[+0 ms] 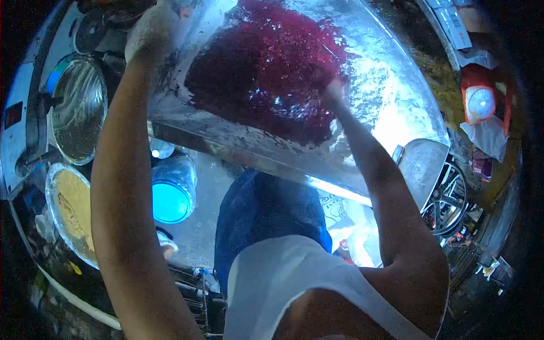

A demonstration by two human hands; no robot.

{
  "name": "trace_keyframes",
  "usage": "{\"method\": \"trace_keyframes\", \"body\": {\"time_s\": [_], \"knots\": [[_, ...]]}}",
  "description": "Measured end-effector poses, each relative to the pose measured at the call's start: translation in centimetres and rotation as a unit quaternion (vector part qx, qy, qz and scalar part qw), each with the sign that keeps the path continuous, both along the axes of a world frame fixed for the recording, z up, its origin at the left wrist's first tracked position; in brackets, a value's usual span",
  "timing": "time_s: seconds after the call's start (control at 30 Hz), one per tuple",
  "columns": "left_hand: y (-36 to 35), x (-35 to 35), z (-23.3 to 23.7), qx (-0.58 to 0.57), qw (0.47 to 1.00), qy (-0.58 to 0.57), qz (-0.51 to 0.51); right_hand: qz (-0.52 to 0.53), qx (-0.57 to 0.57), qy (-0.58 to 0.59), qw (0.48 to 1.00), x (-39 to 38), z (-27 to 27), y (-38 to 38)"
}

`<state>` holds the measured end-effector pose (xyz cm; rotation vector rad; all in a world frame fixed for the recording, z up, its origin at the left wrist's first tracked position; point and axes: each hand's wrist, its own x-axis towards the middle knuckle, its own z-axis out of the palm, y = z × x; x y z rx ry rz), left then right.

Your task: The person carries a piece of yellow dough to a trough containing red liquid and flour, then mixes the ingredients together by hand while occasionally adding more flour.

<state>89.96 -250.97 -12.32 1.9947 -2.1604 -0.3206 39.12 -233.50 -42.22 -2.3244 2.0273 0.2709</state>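
Observation:
A shiny metal worktop (198, 127) carries a wide spread of dark red, wet-looking material (266, 68). My right hand (334, 90) is over the right part of the red spread, touching or just above it; its fingers are blurred, and what it may hold is unclear. At the worktop's upper left is my left hand (152, 31), blurred by glare, its fingers hard to make out. Bare metal with whitish smears surrounds the red area.
At the left are a round metal pan (79, 110) and a tray of yellow-brown material (71, 212). A blue bucket (171, 201) stands below the worktop. To the right are a metal scoop-like pan (422, 167), a spoked wheel (450, 198) and a red-and-white bag (479, 99).

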Motion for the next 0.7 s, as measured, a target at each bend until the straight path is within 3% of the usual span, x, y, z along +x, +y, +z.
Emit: {"method": "trace_keyframes", "body": {"time_s": [0.1, 0.2, 0.4, 0.53, 0.6, 0.63, 0.7], "knots": [[0.4, -0.3, 0.4, -0.012, 1.000, -0.004, 0.020, -0.100, 0.007, 0.024, 0.995, -0.5, 1.9, -5.8], [0.7, -0.7, 1.5, 0.014, 1.000, -0.020, 0.012, -0.093, 0.032, 0.001, 0.995, 3.7, -0.5, -7.1], [0.7, -0.6, 1.1, 0.014, 0.999, -0.030, 0.016, 0.134, 0.041, -0.103, 0.985, 15.5, -4.5, -0.6], [-0.1, 1.1, -0.8, -0.021, 0.998, 0.043, -0.050, 0.272, -0.076, -0.290, 0.914, 14.3, -4.6, 3.6], [0.0, 0.6, -0.7, -0.021, 0.999, 0.020, -0.027, 0.263, -0.178, 0.037, 0.947, 10.8, -4.1, 4.6], [0.2, 0.3, -0.4, -0.023, 1.000, -0.002, -0.007, 0.247, -0.223, 0.200, 0.921, 9.1, -3.6, 4.9], [0.6, 0.1, 0.0, -0.030, 0.999, -0.008, -0.012, 0.225, -0.261, 0.354, 0.869, 6.5, -2.3, 3.9]]}}
